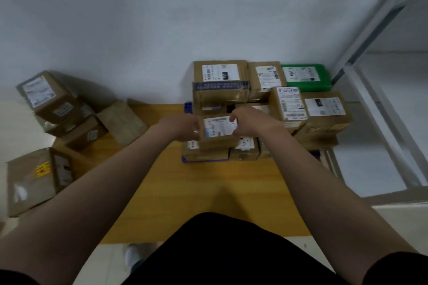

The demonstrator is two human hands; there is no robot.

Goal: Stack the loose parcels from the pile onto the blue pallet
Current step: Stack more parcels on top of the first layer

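A small brown parcel (218, 132) with a white label rests on the front left of the stack, held between both hands. My left hand (187, 127) grips its left side and my right hand (249, 120) grips its top right corner. Under it, several cardboard parcels (324, 111) and a green parcel (305, 75) are stacked on the blue pallet (188, 106), of which only small blue corners show. The loose pile (58, 109) of brown boxes lies on the floor at the left.
A larger box with a yellow sticker (34, 180) lies at the far left front. An orange-yellow floor patch (208, 187) stretches between me and the pallet. A white wall stands behind, and a grey metal frame (379, 90) runs along the right.
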